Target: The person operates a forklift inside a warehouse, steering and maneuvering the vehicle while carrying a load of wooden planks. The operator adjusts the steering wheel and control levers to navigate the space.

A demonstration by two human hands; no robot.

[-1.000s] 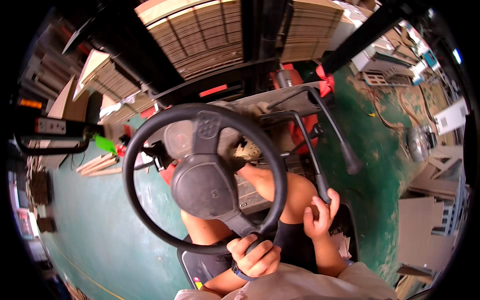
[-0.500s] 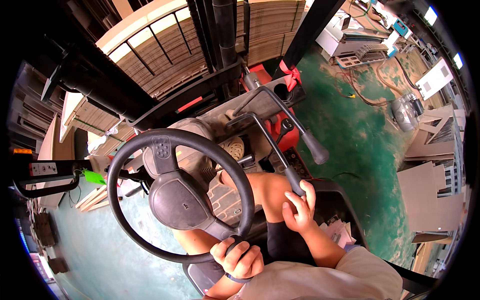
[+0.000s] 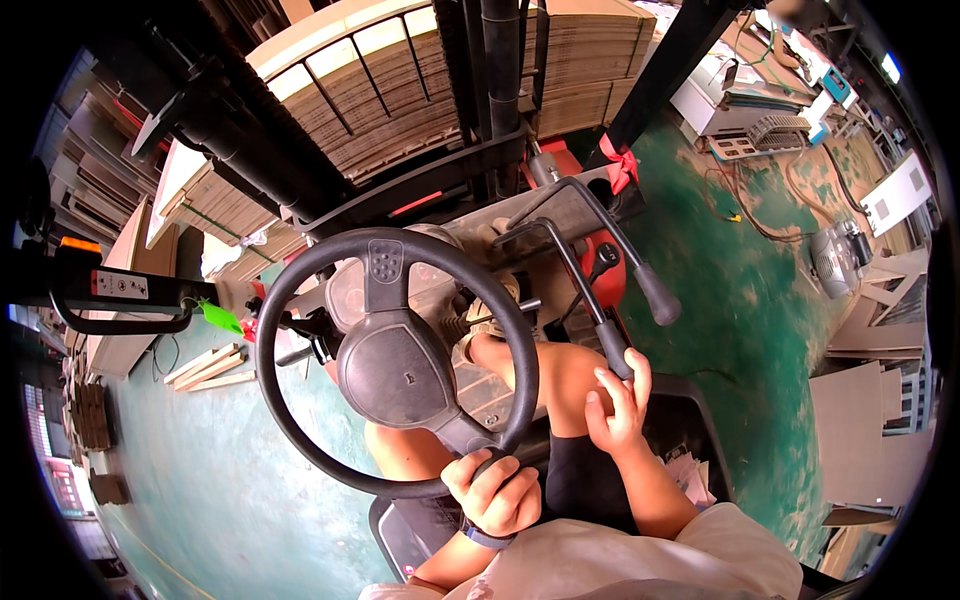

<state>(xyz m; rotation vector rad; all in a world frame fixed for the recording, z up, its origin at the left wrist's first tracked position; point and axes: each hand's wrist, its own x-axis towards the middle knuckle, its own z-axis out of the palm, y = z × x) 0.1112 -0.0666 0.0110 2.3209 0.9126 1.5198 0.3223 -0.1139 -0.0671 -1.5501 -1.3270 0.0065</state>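
Steering wheel (image 3: 395,360), black, rigid, grippy rim, low centre before the seat: left hand (image 3: 495,495) closed around its near rim, the sensible hold; right hand (image 3: 620,400) curled on the knob of the nearer stiff control lever (image 3: 580,290), likely firm, short travel.

Taking the black steering wheel (image 3: 395,365) as the landmark: beyond its top, behind the mast bars, stands a tall stack of flat brown cardboard sheets (image 3: 400,110), bundled in layers. Far to the wheel's left, a white rectangular label (image 3: 125,285) sits on a black arm, with a small orange light (image 3: 80,245) just above it. Below and left of the wheel, a low brown pile of boards (image 3: 95,415) rests on the green floor. Far right of the wheel lie flat pale cardboard pieces (image 3: 865,420). No screens can be made out.
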